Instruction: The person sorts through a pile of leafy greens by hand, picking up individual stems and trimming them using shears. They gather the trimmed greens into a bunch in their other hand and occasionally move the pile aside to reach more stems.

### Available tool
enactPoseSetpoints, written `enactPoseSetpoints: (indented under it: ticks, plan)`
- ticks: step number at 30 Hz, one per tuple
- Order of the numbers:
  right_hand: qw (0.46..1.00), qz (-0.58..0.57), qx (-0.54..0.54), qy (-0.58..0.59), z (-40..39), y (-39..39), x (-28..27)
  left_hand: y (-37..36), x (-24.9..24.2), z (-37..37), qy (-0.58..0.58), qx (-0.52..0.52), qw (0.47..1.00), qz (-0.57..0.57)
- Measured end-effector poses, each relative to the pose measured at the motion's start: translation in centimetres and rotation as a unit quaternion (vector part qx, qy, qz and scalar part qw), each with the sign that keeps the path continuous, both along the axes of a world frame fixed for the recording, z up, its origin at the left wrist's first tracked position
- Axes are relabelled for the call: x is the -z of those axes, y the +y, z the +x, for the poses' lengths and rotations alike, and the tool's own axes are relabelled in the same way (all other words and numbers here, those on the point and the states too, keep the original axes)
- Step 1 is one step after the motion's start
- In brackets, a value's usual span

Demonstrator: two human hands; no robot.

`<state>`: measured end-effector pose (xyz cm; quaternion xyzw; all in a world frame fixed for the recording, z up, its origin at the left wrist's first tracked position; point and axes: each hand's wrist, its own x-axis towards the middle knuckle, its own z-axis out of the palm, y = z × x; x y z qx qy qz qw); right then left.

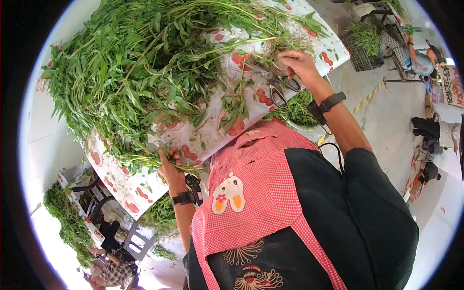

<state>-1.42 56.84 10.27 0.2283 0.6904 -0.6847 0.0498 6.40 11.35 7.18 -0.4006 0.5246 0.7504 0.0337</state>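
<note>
On a fruit-print tablecloth (130,193) lies a big heap of long-stemmed leafy greens (125,72). My left hand (170,166), at the near left edge of the table, is closed around a small bunch of green stems (145,158). Over the right part of the table, my right hand (300,67) has its fingers curled in beside some brownish stem ends (285,47). What its fingertips hold, if anything, is hidden. Black-handled scissors (278,96) lie just below that hand, near the table edge. A few loose sprigs (235,104) rest on the cloth between my hands.
A tub of greens (302,110) stands below the table edge, right of my apron (256,179). A black crate (362,60) with greens is on the floor at upper right. Another person (113,270) sits by heaped greens (67,222) at lower left; more people are at right.
</note>
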Motion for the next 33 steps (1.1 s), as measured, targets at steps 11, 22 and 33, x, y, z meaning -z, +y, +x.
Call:
enactPoseSetpoints:
  ticks: [11, 22, 33]
  plan:
    - [0.911, -0.199, -0.254, -0.256, 3.7, -6.0, -1.1, 6.4, -1.0, -1.4, -0.017, 0.093, 0.988, 0.123]
    - [0.773, -0.36, -0.453, -0.262, 6.0, -13.1, -3.5, 10.5, -3.1, -3.1, -0.09, 0.332, 0.899, 0.269]
    - [0.896, 0.401, -0.185, 0.034, 5.3, -4.9, -1.0, 3.7, -6.9, -3.0, 0.094, 0.184, 0.959, 0.192]
